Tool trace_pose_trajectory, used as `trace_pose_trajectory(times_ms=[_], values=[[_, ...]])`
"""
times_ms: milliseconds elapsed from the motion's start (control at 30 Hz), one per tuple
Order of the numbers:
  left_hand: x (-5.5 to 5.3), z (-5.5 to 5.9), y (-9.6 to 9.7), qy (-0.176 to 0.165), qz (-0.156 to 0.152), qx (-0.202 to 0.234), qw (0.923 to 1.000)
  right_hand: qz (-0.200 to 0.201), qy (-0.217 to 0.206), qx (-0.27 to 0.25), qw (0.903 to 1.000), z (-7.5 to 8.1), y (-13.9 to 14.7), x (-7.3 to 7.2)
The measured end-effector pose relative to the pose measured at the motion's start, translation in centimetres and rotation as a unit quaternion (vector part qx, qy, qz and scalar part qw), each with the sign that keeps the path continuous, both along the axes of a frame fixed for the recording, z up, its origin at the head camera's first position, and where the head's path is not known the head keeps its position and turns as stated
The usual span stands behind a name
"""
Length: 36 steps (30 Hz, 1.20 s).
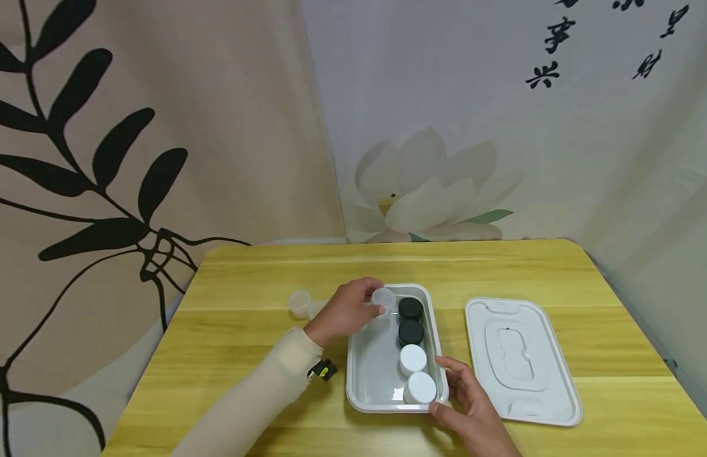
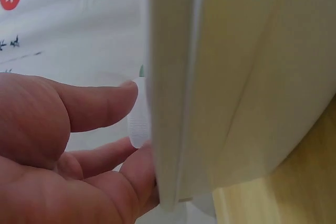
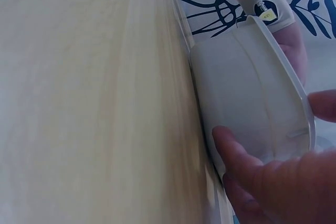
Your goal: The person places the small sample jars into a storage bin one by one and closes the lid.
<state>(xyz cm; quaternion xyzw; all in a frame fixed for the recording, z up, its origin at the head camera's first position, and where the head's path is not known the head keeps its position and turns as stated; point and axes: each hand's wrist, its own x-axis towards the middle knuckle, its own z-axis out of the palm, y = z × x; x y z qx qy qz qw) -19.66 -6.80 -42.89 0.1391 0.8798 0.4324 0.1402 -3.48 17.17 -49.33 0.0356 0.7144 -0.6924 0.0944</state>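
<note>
A white plastic box [image 1: 372, 368] stands on the table, its inside facing up. My left hand [image 1: 344, 311] reaches over its far left corner and pinches a translucent round cap [image 1: 383, 298] between thumb and fingers. Fine ribs show on the side of that cap [image 2: 138, 121] in the left wrist view. Down the box's right side runs a row of two black caps [image 1: 410, 320] and two white caps [image 1: 416, 374]. My right hand [image 1: 470, 409] grips the near right corner of the box, thumb at the rim [image 3: 310, 114] and fingers along the outer wall.
To the right of the box lies its white lid [image 1: 516, 368], flat on the wooden table [image 1: 262, 393]. More translucent caps [image 1: 299, 303] sit left of the box, partly behind the left hand. A printed curtain [image 1: 245, 127] hangs behind the table's far edge.
</note>
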Motion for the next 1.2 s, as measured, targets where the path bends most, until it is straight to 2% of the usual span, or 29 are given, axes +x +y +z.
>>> trace_pose_trajectory(times_ms=[267, 500, 767, 1000, 1200], values=[[-0.3, -0.8, 0.9, 0.040, -0.022, -0.028, 0.9986, -0.002, -0.001, 0.000, 1.0000, 0.0, 0.0, -0.1], [-0.2, -0.7, 1.9, 0.039, -0.016, -0.065, 0.9969, -0.005, -0.005, 0.004, 1.0000, 0.1, 0.0, -0.1], [-0.2, -1.1, 2.5, 0.040, -0.020, -0.129, 0.9907, 0.000, 0.004, 0.004, 1.0000, -0.1, 0.0, 0.0], [-0.6, -1.4, 3.0, 0.068, -0.050, -0.182, 0.9797, 0.000, 0.010, -0.005, 0.9999, -0.2, 0.0, 0.1], [-0.6, -1.2, 3.3, 0.083, -0.074, -0.243, 0.9636, 0.001, 0.006, -0.014, 0.9999, -0.1, -0.1, 0.1]])
